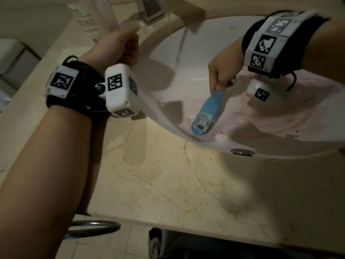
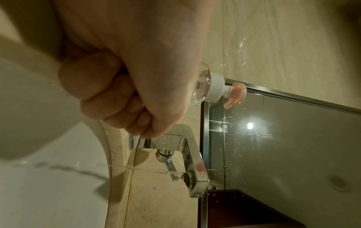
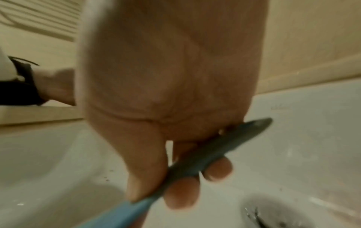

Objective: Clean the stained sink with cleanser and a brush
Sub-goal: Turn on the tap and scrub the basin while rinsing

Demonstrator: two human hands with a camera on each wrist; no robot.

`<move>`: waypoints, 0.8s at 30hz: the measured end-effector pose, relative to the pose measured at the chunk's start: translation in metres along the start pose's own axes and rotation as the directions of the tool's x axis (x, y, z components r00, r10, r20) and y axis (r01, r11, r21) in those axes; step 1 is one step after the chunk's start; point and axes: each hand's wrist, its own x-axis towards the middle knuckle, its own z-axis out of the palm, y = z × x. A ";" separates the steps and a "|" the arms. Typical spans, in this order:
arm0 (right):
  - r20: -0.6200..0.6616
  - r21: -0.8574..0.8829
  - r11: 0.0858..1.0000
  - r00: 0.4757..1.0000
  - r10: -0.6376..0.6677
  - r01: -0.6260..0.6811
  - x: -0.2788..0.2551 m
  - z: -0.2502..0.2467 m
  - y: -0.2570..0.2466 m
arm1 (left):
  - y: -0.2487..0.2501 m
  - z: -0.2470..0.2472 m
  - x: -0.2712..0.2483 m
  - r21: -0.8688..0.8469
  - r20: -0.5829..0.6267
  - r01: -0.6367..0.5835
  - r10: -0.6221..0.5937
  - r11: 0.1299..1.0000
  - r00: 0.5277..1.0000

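The white sink (image 1: pixel 186 43) carries pinkish stains (image 1: pixel 280 113) and dark specks on its bowl. My right hand (image 1: pixel 222 75) grips the handle of a blue brush (image 1: pixel 202 120), whose labelled head lies against the sink's near left wall. In the right wrist view the thumb and fingers of that hand (image 3: pixel 175 177) wrap the brush handle (image 3: pixel 215 151). My left hand (image 1: pixel 123 47) is a fist at the sink's left rim, beside the faucet. Its fingers (image 2: pixel 121 95) curl into the palm with nothing seen in them. Water runs from the faucet (image 1: pixel 153 14) into the bowl.
Clear bottles (image 1: pixel 87 19) stand at the counter's back left, one a pump bottle (image 2: pixel 215 91) with a pink head. The chrome faucet (image 2: pixel 187 151) is close under my left fist. The drain (image 3: pixel 273 216) lies below my right hand. Marble counter (image 1: pixel 168 184) spreads in front.
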 end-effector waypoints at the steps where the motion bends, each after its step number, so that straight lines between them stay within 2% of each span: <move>1: 0.006 -0.012 0.999 0.999 -0.047 0.047 0.002 -0.006 0.003 | 0.000 0.000 0.000 -0.001 0.000 0.001 -0.001 1.000 1.000; 4: 0.001 0.055 0.985 0.986 -0.165 0.164 0.010 -0.009 -0.005 | 0.000 -0.001 0.001 -0.004 0.012 0.005 -0.005 1.000 1.000; 6: -0.023 0.055 0.984 0.986 -0.168 0.169 0.019 -0.003 -0.014 | 0.000 -0.001 0.001 -0.005 0.010 0.003 -0.003 1.000 1.000; 8: -0.160 0.030 0.988 0.977 -0.143 0.150 0.028 -0.001 -0.018 | 0.000 0.000 0.002 -0.006 0.014 0.002 -0.002 1.000 1.000; 10: -0.376 0.002 0.994 0.921 -0.100 0.109 0.034 -0.006 -0.014 | 0.001 0.000 0.003 -0.006 0.018 0.005 -0.005 1.000 1.000; 12: -0.478 0.039 0.996 0.876 -0.057 0.086 0.039 -0.005 -0.007 | 0.001 -0.001 0.002 -0.011 0.016 0.004 -0.004 1.000 1.000; 14: -0.377 0.088 0.990 0.924 -0.068 0.109 0.044 0.003 0.000 | 0.000 -0.002 0.002 -0.005 0.008 0.000 0.000 1.000 1.000; 16: -0.142 0.118 0.983 0.982 -0.126 0.143 0.044 0.013 0.005 | 0.000 -0.002 0.002 0.001 -0.002 -0.003 0.003 1.000 1.000; 18: 0.128 0.134 0.982 0.980 -0.150 0.133 0.038 0.017 0.007 | 0.000 -0.002 0.002 0.002 0.001 -0.001 0.001 1.000 1.000; 20: 0.301 0.105 0.992 0.948 -0.105 0.077 0.030 0.017 0.004 | 0.000 -0.001 0.002 0.005 0.005 0.001 -0.001 1.000 1.000; 22: 0.318 0.097 0.993 0.943 -0.096 0.069 0.030 0.016 0.004 | 0.000 -0.001 0.002 0.002 0.007 0.001 -0.001 1.000 1.000; 24: 0.154 0.132 0.987 0.982 -0.111 0.091 0.038 0.014 0.004 | 0.000 -0.002 0.002 -0.005 0.010 -0.002 0.002 1.000 1.000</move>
